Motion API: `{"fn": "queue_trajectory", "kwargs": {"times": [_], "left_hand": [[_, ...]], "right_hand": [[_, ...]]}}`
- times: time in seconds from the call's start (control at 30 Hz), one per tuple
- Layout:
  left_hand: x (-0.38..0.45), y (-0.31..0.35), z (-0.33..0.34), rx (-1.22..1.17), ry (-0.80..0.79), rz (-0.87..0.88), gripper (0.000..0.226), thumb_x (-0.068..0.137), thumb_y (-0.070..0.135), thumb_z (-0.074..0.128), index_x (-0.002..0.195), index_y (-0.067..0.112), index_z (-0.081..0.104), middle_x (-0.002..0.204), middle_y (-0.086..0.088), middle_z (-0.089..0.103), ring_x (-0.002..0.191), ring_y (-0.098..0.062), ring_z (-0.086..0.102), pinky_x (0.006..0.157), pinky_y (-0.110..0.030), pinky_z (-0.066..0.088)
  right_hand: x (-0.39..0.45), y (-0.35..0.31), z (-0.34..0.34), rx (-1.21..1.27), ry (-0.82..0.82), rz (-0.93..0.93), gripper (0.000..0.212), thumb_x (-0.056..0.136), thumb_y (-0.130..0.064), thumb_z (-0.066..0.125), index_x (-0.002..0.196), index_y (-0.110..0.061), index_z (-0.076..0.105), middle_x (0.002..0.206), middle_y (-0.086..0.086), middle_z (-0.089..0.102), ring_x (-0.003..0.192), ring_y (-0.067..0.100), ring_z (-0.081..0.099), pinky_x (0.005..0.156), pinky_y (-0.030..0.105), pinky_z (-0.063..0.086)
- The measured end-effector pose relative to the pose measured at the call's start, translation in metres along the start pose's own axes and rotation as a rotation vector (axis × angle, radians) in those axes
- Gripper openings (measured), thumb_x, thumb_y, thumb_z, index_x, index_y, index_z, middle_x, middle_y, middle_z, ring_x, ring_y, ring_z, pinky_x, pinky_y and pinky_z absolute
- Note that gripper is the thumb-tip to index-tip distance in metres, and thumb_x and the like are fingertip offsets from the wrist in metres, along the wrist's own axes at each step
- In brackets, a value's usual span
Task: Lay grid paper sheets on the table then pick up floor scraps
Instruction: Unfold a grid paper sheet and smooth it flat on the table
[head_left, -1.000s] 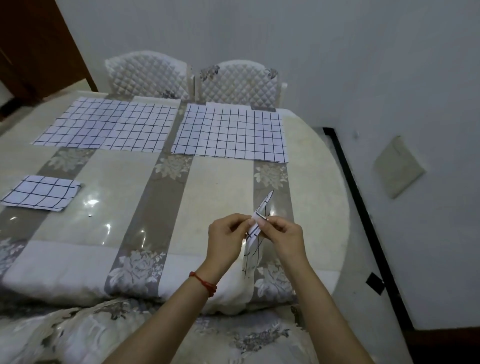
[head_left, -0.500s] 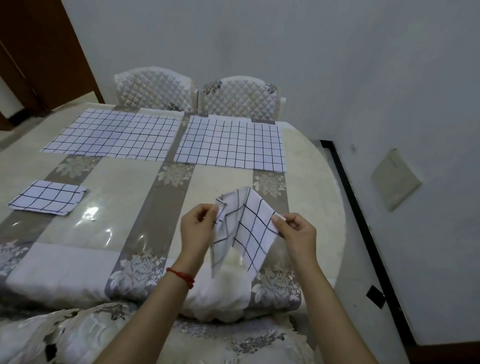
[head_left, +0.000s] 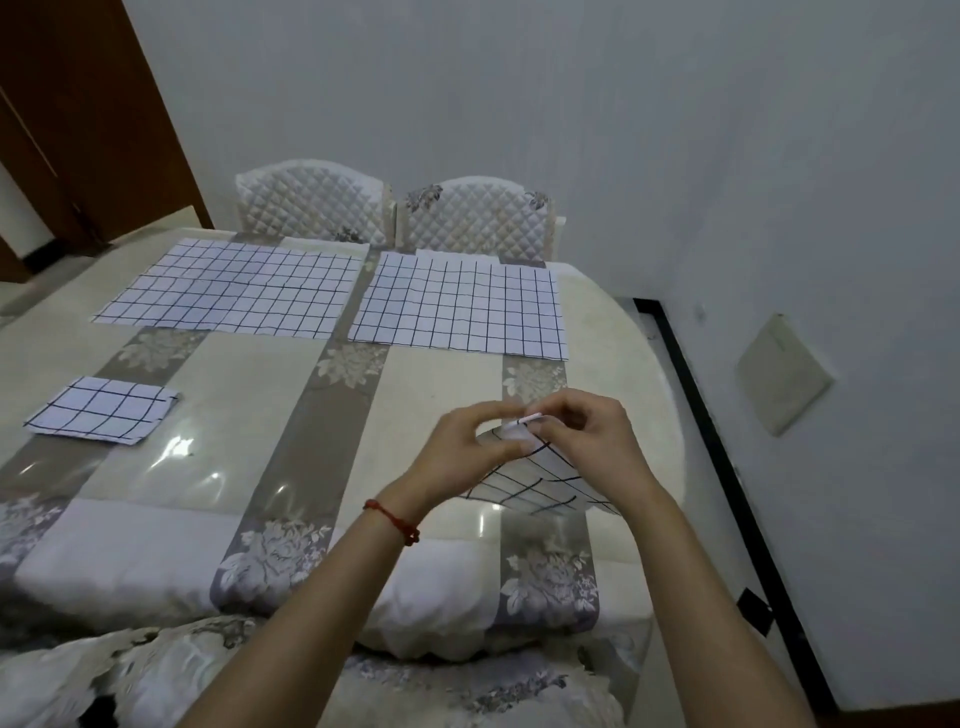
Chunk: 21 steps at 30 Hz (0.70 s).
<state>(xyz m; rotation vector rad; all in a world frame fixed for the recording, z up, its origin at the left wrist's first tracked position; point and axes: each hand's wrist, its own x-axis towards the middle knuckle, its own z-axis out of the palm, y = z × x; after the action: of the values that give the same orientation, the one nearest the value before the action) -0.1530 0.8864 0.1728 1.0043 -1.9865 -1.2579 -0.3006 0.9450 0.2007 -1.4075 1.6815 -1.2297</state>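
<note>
Both hands hold one folded grid paper sheet (head_left: 530, 486) above the table's near right part. My left hand (head_left: 462, 452) and my right hand (head_left: 587, 441) pinch its upper edge close together, and the sheet hangs below them, partly hidden by my fingers. Two large grid sheets lie flat side by side at the far end, the left sheet (head_left: 234, 288) and the right sheet (head_left: 460, 306). A small folded grid sheet (head_left: 101, 410) lies at the left of the table (head_left: 291, 426).
Two quilted white chairs (head_left: 395, 213) stand behind the table against the wall. A floral padded chair back (head_left: 156, 670) sits right below me. A dark baseboard (head_left: 717, 452) and floor strip run along the right wall. A brown door (head_left: 78, 119) is at far left.
Half a second ago the sheet was spread open upright between my separated hands. Now my hands have come together at its top edge and the sheet lies lower and flatter.
</note>
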Motion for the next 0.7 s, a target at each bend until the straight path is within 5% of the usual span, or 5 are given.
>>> {"fn": "queue_trajectory", "kwargs": {"times": [0.17, 0.37, 0.5, 0.6, 0.7], "left_hand": [[0.006, 0.008, 0.003, -0.051, 0.039, 0.015, 0.031, 0.080, 0.013, 0.067, 0.053, 0.028, 0.063, 0.046, 0.010, 0.044, 0.051, -0.005, 0.036, 0.052, -0.019, 0.028], [0.009, 0.005, -0.014, -0.210, 0.262, 0.007, 0.033, 0.083, 0.010, 0.062, 0.062, -0.011, 0.048, 0.060, -0.009, 0.035, 0.058, -0.013, 0.034, 0.054, -0.022, 0.026], [0.012, -0.003, -0.014, -0.278, 0.374, -0.070, 0.025, 0.082, 0.016, 0.064, 0.067, -0.002, 0.055, 0.064, -0.007, 0.046, 0.065, -0.016, 0.043, 0.063, -0.028, 0.036], [0.008, -0.005, -0.008, -0.176, 0.547, -0.173, 0.026, 0.082, 0.017, 0.066, 0.107, 0.016, 0.058, 0.102, 0.006, 0.054, 0.097, -0.012, 0.052, 0.084, -0.028, 0.042], [0.000, 0.002, 0.003, -0.054, 0.577, -0.118, 0.036, 0.080, 0.018, 0.067, 0.114, 0.017, 0.056, 0.111, 0.007, 0.046, 0.104, -0.011, 0.048, 0.087, -0.026, 0.042]], "right_hand": [[-0.009, 0.004, -0.013, -0.004, -0.001, 0.044, 0.010, 0.075, -0.012, 0.071, 0.078, -0.021, 0.070, 0.080, 0.004, 0.070, 0.076, 0.015, 0.065, 0.070, 0.025, 0.052], [-0.022, 0.029, -0.039, 0.058, 0.015, 0.220, 0.018, 0.077, -0.011, 0.071, 0.065, 0.001, 0.064, 0.065, 0.006, 0.062, 0.060, 0.012, 0.059, 0.060, 0.024, 0.046], [-0.021, 0.030, -0.037, 0.219, 0.108, 0.257, 0.024, 0.078, -0.009, 0.070, 0.054, -0.012, 0.066, 0.055, -0.003, 0.067, 0.061, 0.008, 0.065, 0.066, 0.022, 0.052], [-0.016, 0.025, -0.023, 0.252, 0.169, 0.234, 0.036, 0.078, -0.014, 0.071, 0.062, 0.012, 0.054, 0.061, 0.027, 0.051, 0.067, 0.018, 0.051, 0.068, 0.031, 0.045], [-0.011, 0.024, -0.011, 0.256, 0.241, 0.228, 0.035, 0.076, -0.013, 0.073, 0.052, -0.008, 0.048, 0.049, 0.007, 0.051, 0.054, 0.015, 0.051, 0.060, 0.022, 0.044]]}}
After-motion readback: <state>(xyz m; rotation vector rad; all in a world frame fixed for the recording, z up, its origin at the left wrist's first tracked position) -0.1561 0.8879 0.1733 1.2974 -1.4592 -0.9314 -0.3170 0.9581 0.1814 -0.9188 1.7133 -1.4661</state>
